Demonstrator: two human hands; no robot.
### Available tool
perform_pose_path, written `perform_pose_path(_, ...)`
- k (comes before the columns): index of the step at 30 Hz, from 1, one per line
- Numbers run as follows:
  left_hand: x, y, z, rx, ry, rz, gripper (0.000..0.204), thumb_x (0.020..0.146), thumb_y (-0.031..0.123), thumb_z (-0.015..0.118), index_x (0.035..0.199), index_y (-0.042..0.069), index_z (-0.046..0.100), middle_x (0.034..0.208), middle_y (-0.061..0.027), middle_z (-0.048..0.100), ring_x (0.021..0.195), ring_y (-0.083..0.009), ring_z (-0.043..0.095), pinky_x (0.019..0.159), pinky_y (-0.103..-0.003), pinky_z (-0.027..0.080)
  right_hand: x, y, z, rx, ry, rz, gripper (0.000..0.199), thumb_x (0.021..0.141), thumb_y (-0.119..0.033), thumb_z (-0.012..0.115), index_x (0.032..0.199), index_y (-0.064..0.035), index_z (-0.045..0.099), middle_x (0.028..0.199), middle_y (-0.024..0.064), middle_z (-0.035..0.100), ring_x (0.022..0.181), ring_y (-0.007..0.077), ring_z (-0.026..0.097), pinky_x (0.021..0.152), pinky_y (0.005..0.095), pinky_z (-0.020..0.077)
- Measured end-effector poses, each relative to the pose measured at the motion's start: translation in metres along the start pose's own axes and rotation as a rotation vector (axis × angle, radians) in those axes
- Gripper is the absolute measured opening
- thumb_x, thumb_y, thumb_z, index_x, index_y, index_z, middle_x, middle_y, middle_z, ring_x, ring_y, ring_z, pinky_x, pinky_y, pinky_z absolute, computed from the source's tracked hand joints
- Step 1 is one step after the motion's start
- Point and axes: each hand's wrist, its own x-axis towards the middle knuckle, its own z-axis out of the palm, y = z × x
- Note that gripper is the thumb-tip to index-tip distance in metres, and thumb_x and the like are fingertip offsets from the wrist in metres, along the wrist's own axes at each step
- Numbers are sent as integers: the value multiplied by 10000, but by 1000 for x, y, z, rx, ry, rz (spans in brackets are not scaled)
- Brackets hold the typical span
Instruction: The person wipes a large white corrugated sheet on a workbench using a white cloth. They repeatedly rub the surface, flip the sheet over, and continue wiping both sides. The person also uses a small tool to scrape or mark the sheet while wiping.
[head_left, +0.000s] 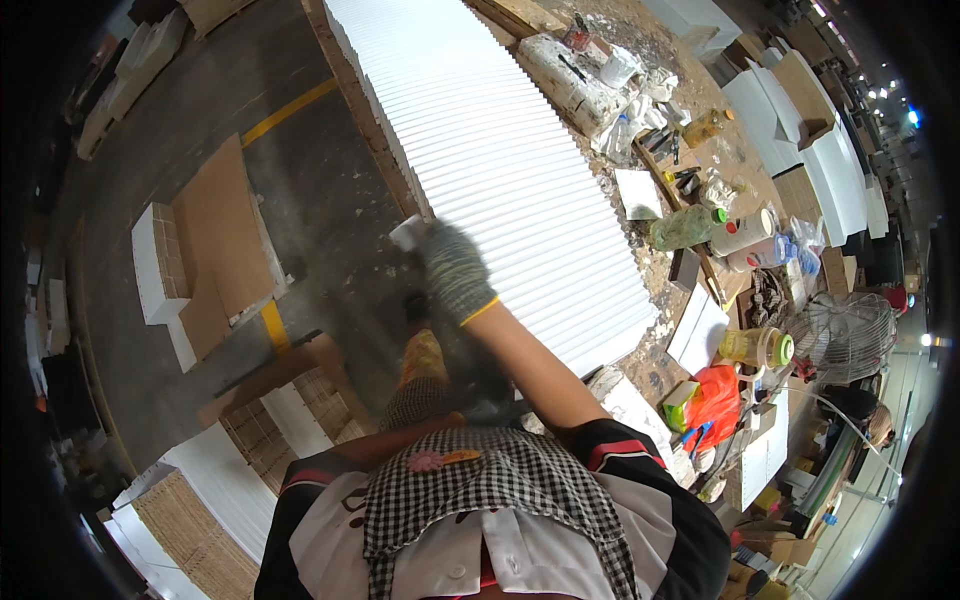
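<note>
While you lean over the work, this is how things lie:

Right hand: your right hand (455, 270), in a speckled knit glove with a yellow cuff, is clenched around a small white block (407, 233) and blurred.
White block: it sits at the near left edge of the white ribbed stack (520, 170), touching or just above the panel edges; you cannot tell which.
Left hand: your left hand (418, 305) is only a dark blur under the right wrist, so you cannot tell whether it is clenched or released.
Ribbed stack: a long row of thin white panels set on edge runs from the far end of the table (700, 150) down toward you, its left side flush with a brown ledge.
Table, right edge: a green bottle (685, 227) lies beside a white can (742, 232), with rags and small tools farther back.
Table, near right corner: a yellow-green jar (757, 347) stands above an orange bag (712, 400), and a wire fan (842, 335) sits just beyond.
Floor: to your left, cardboard sheets (220, 240) and white boards lie on the grey floor (310, 190), crossed by a yellow line.
Clothing: a checked apron (490, 490) hangs over your dark and white top.
</note>
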Motion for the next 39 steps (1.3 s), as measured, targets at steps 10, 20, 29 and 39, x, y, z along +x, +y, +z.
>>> perform_pose_path(10, -7, -3, -4, -17, 1, -6, 371, 1081, 336, 600, 1159, -25, 636, 916, -144, 578, 736, -223, 540, 657, -372, 448, 11, 16, -67, -176, 28, 528, 419, 996, -285, 647, 1338, -44, 616, 1084, 259, 671, 950, 412, 710, 820, 531, 593)
perform_pose_path(20, -6, -3, -5, -24, -20, -5, 377, 1073, 332, 616, 1193, -26, 618, 964, -146, 581, 778, -225, 549, 693, -371, 455, -2, 71, -76, -187, -88, 49, 420, 908, -164, 709, 1319, -246, 728, 901, 173, 672, 824, 359, 666, 771, 485, 588)
perform_pose_path(29, -2, -2, -4, -17, -16, -2, 389, 1066, 329, 630, 1223, -26, 603, 1008, -147, 584, 816, -226, 556, 724, -370, 461, 7, 101, -108, -255, 189, 242, 460, 969, -160, 682, 1423, -234, 680, 954, 208, 687, 830, 350, 651, 809, 477, 570)
perform_pose_path(39, 2, -2, -5, -20, -42, -5, 407, 1058, 325, 645, 1256, -27, 585, 1056, -149, 588, 858, -228, 565, 760, -370, 467, 12, 203, -142, -289, 83, 415, 341, 993, -247, 712, 1331, -205, 744, 845, 174, 744, 750, 296, 728, 736, 441, 607)
